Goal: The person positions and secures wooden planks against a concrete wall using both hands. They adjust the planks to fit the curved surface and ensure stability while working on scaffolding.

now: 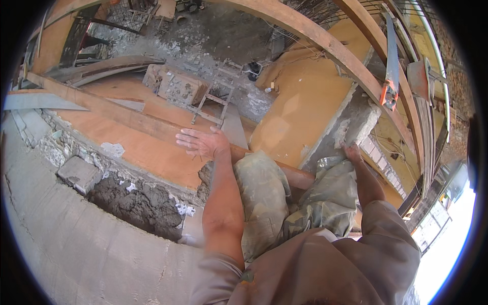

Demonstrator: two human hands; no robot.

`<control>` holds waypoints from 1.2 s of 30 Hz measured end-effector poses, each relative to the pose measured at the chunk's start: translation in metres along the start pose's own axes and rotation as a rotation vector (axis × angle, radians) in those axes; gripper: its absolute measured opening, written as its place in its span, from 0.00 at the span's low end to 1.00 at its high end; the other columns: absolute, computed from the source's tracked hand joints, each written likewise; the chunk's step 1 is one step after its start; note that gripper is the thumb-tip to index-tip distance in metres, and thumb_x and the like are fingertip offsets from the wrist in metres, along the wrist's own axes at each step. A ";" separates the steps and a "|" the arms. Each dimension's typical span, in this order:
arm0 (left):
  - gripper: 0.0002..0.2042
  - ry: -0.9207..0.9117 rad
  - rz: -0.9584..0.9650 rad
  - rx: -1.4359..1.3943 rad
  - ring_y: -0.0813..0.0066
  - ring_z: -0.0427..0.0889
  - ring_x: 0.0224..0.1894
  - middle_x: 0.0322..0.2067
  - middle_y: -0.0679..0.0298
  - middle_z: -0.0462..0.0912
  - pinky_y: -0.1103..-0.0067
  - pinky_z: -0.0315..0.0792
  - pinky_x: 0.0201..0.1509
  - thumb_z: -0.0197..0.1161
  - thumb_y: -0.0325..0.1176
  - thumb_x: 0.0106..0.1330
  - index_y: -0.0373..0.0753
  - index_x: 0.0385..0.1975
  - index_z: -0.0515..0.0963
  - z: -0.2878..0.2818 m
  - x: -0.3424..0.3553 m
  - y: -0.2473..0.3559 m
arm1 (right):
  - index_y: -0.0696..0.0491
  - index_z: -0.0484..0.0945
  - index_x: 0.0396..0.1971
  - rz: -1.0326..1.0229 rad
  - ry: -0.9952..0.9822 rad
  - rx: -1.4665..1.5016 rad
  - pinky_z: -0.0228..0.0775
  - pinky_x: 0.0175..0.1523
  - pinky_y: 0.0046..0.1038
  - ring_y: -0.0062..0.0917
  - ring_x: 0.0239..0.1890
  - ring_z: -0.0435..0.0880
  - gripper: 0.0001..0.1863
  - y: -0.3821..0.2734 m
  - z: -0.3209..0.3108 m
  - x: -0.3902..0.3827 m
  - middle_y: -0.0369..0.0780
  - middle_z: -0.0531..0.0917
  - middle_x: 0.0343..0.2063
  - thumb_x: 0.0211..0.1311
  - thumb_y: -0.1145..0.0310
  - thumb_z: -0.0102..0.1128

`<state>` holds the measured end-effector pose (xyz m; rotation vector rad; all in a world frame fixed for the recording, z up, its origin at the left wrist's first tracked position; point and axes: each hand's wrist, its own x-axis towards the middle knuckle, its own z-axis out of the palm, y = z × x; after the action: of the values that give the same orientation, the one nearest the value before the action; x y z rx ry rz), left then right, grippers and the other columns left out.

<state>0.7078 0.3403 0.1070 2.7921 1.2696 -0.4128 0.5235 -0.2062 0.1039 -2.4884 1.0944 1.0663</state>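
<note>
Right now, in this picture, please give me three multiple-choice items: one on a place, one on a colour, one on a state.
1. Where does the saw lie?
A. on a slanting beam at upper right
B. on the mortar
C. in the left hand

2. What colour is the saw's handle?
A. blue
B. orange
C. white

3. How is the left hand?
A. closed on a brick
B. open, fingers spread, over a plank
C. out of view

Key: 1 A, the blade runs along the beam at upper right. 2 B, the handle at the blade's lower end is orange. 3 B, the fingers are spread above the plank and hold nothing; the right hand touches a concrete block.
</note>
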 end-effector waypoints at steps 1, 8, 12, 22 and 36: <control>0.52 -0.011 0.008 0.000 0.46 0.30 0.78 0.76 0.44 0.31 0.45 0.44 0.74 0.66 0.45 0.60 0.32 0.75 0.37 0.000 -0.002 0.001 | 0.75 0.67 0.59 -0.011 0.017 0.027 0.62 0.68 0.42 0.51 0.64 0.72 0.56 0.016 0.008 0.004 0.66 0.74 0.56 0.55 0.30 0.61; 0.53 0.016 0.006 0.002 0.47 0.30 0.79 0.76 0.46 0.31 0.46 0.43 0.74 0.67 0.45 0.59 0.33 0.75 0.36 -0.004 -0.004 0.003 | 0.68 0.69 0.61 0.120 -0.007 -0.144 0.55 0.72 0.42 0.53 0.69 0.62 0.57 -0.015 -0.010 -0.016 0.64 0.68 0.62 0.53 0.25 0.56; 0.52 0.029 -0.006 0.000 0.47 0.31 0.79 0.76 0.46 0.32 0.46 0.42 0.74 0.67 0.43 0.59 0.34 0.75 0.37 -0.011 -0.009 0.009 | 0.67 0.68 0.63 0.102 -0.010 -0.134 0.50 0.75 0.41 0.54 0.71 0.57 0.56 -0.032 -0.030 -0.034 0.62 0.65 0.65 0.54 0.25 0.53; 0.50 0.067 0.007 0.006 0.48 0.31 0.79 0.77 0.46 0.33 0.46 0.43 0.74 0.66 0.44 0.60 0.33 0.75 0.39 -0.004 -0.007 0.003 | 0.65 0.70 0.61 0.127 -0.031 0.099 0.52 0.74 0.38 0.47 0.69 0.67 0.49 -0.018 -0.011 -0.020 0.60 0.75 0.59 0.57 0.33 0.59; 0.53 0.048 -0.021 0.028 0.50 0.30 0.79 0.77 0.47 0.31 0.47 0.43 0.75 0.67 0.40 0.55 0.32 0.75 0.38 -0.004 -0.004 0.003 | 0.65 0.66 0.64 0.015 0.034 0.088 0.55 0.72 0.38 0.48 0.68 0.67 0.52 -0.025 -0.023 -0.032 0.58 0.73 0.61 0.52 0.35 0.66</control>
<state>0.7082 0.3356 0.1118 2.8301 1.3145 -0.3701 0.5393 -0.1816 0.1402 -2.4414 1.1466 0.9611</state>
